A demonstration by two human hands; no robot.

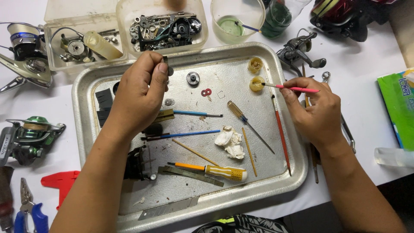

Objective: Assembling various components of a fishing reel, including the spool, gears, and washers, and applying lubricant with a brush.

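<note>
- At the far left of the white desk [371,60] lie a silver fishing reel [26,56] and, below it, a green fishing reel [30,136]; near the bottom corner sit a red plastic piece [60,181] and blue-handled pliers [30,213].
- A clear box [82,43] behind the tray holds reel parts and a pale tube; the clear tub [161,28] beside it is full of small dark gears and washers.
- The metal tray [276,181] fills the middle of the desk.
- My left hand [140,92] hovers over the tray's upper left, its thumb and fingers pinched shut on a small dark metal part [166,64], held upright above the tray.
- Under my left forearm a black reel body [138,164] rests on the tray.
- On the tray further along lie a blue brush [181,135], a yellow screwdriver [215,170], a crumpled white tissue [230,140], an amber-handled screwdriver [241,116] and a long red brush [281,138].
- Two small yellow grease pots [256,74] stand near the tray's upper right.
- My right hand [315,110] grips a pink brush [293,89], whose tip touches the lower pot.
- A green packet [399,108] lies at the right edge.
</note>
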